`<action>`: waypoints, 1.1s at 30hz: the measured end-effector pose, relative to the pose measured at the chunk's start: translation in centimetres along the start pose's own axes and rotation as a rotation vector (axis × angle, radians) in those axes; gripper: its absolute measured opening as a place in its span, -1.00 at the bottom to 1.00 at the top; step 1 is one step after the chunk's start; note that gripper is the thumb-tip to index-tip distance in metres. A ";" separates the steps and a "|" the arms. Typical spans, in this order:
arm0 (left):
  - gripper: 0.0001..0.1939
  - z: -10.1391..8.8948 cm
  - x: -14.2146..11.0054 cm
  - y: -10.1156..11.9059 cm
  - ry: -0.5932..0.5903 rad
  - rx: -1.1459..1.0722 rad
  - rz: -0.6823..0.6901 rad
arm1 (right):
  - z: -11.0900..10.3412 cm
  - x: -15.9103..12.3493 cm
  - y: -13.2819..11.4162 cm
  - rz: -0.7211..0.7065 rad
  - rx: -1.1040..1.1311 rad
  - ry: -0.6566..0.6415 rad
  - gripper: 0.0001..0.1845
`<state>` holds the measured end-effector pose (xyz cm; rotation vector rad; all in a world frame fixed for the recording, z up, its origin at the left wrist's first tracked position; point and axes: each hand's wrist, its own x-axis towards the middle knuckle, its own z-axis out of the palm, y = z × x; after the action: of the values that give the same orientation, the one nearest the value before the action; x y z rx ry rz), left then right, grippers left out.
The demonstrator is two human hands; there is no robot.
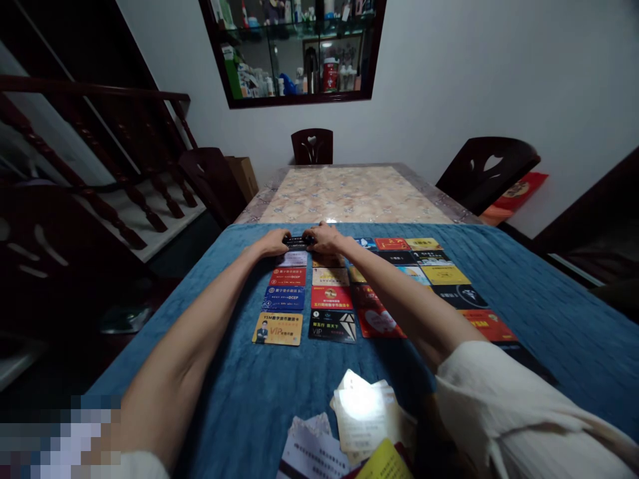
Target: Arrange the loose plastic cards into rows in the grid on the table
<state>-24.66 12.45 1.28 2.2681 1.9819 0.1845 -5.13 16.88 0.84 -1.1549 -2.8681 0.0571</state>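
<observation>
The left hand [273, 243] has its fingers pinched on the left end of a black card [297, 242]. The right hand [324, 238] is pinched on the right end. This card is at the far end of the left line, over a blue cloth [249, 386] on the desk [349, 189]. It is too small to tell if the card is lifted.

If the fingers slip, they could push the pale card [292, 259] just beside them crooked. The cloth looks soft, so a tug might make many cards slide. The right arm [399, 293] reaches over the lines, and its loose sleeve [529, 406] could drag some cards.

From left to right, there are two hands. The left line has five cards: the black and pale ones, then one red card [289, 277], one blue card [283, 298] and one gold card [277, 328]. The next line shows at least four. Farther right, the arm hides some, so nobody can count them all. Nearest is one messy pile [359, 419].
</observation>
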 end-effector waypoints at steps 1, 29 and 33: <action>-0.52 -0.1 0.0 0.0 -0.004 -0.003 0.001 | -0.1 0.0 0.0 -0.003 -0.006 -0.001 -0.54; -0.78 2.5 -11.3 10.6 0.375 -0.092 0.059 | -1.8 -15.6 -2.8 -0.181 -0.097 0.199 -0.74; -0.79 3.1 -13.9 12.3 0.384 -0.105 0.105 | -1.7 -19.3 -3.7 -0.210 -0.090 0.238 -0.78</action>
<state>-13.99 -3.05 0.24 2.4117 1.9552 0.7685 6.30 0.91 2.09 -0.8029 -2.7819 -0.2049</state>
